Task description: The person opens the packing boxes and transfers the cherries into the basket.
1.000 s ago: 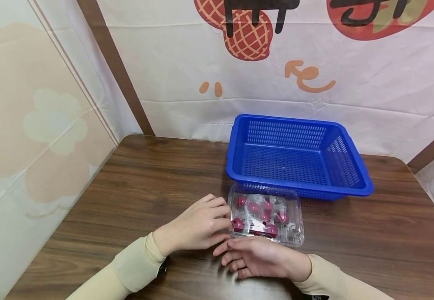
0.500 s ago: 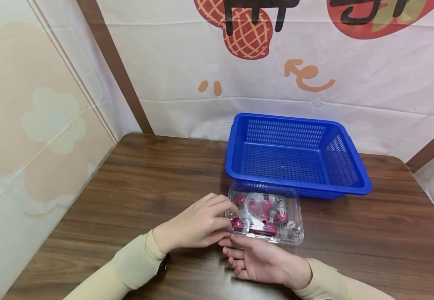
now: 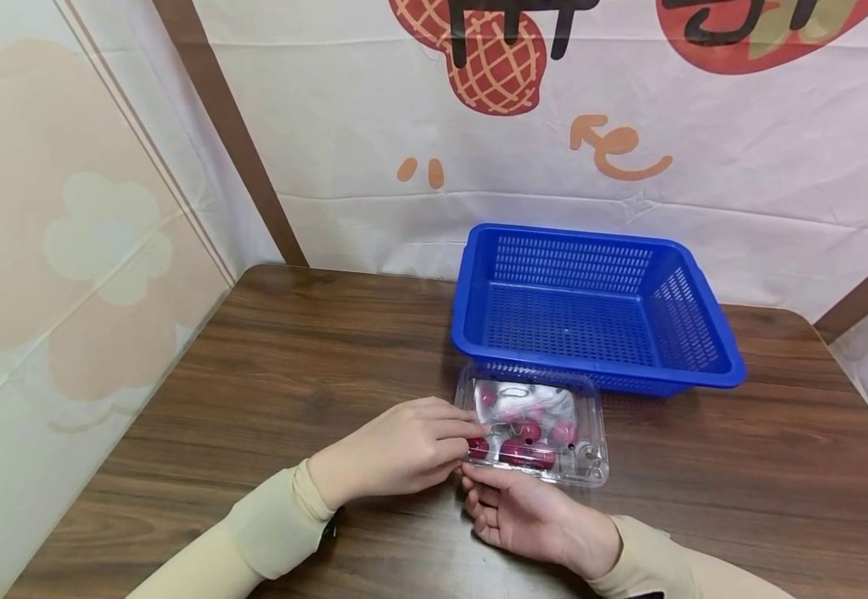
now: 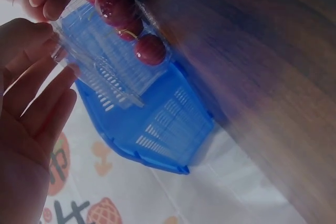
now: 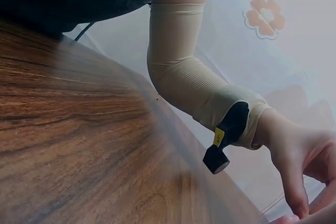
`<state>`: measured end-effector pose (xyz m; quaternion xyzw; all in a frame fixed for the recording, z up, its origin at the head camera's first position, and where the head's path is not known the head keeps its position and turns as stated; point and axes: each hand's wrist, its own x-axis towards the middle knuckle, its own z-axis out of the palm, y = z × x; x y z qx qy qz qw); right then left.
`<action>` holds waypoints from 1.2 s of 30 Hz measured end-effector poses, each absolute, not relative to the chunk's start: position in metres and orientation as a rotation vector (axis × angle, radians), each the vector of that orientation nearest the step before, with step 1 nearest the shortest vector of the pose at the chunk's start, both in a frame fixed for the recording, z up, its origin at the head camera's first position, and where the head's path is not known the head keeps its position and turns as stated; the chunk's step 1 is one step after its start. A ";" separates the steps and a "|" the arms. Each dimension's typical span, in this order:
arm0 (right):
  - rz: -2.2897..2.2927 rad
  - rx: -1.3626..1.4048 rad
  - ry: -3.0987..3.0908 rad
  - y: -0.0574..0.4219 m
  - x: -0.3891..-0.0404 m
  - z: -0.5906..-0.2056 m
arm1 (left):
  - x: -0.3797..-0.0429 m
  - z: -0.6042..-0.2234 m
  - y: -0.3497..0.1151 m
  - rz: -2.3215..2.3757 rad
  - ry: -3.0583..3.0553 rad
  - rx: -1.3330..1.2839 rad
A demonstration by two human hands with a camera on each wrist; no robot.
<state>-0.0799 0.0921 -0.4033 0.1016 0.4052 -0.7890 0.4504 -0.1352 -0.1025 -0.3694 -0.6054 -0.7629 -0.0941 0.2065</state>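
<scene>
A clear plastic clamshell box of cherries lies in front of the blue basket. Reaching from the left, my left hand lays its fingers over the lid's near left corner. Its thumb is at the edge, so that the corner seems pinched. My right hand, palm partly up, holds the near edge beside it between thumb and curled fingers. In the left wrist view several dark red cherries show through the plastic, near the left hand's fingers. In the right wrist view the left hand bends toward the bottom right corner.
The blue basket stands just behind the box, with its slotted floor showing. Both rest on a brown wood-grain table. A printed white cloth hangs behind the table. A black device is strapped to the left wrist.
My left fingers have slid right, farther onto the lid. The right hand has shifted slightly right and its thumb now meets the box edge. Reflections on the lid have changed.
</scene>
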 end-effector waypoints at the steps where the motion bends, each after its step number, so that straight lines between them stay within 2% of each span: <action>1: -1.950 0.249 1.005 0.092 -0.080 -0.403 | -0.135 -0.369 -0.101 -0.244 -2.117 -1.681; 30: -1.941 0.238 1.020 0.091 -0.078 -0.402 | -0.130 -0.367 -0.093 -0.141 -2.055 -1.632; 36: -1.925 0.213 1.077 0.097 -0.074 -0.403 | -0.129 -0.363 -0.089 0.016 -1.956 -1.639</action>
